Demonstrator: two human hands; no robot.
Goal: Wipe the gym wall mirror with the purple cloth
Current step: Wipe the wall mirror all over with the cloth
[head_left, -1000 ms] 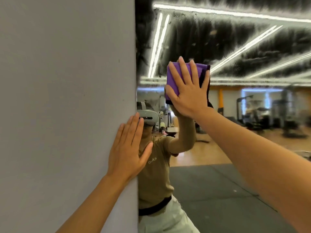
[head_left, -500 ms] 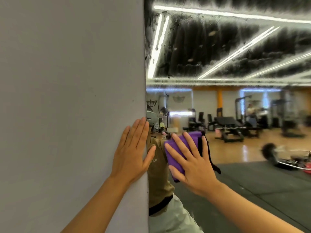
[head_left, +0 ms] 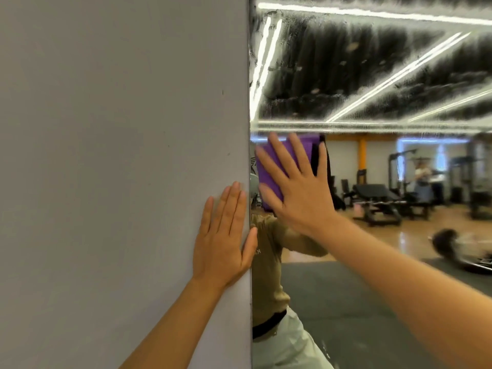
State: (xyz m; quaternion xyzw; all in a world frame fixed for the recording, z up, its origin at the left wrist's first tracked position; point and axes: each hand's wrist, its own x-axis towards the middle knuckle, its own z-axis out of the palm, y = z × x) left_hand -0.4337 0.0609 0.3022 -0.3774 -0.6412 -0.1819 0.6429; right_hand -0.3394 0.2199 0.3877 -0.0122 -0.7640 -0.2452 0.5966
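Note:
The wall mirror (head_left: 372,302) fills the right half of the view; its upper part is streaked and smeared. My right hand (head_left: 298,190) presses the folded purple cloth (head_left: 269,169) flat against the glass near the mirror's left edge, fingers straight and spread. Most of the cloth is hidden under the palm. My left hand (head_left: 223,238) rests flat on the grey wall (head_left: 119,169), its thumb hooked at the wall's corner beside the mirror.
The mirror reflects a person in a tan shirt and pale trousers, weight benches and machines on a wooden floor, dark mats and another person far off. The grey wall's corner (head_left: 250,288) juts out left of the glass.
My right hand slid the cloth down the glass, then back up and left toward the mirror's edge. The left hand stayed on the wall.

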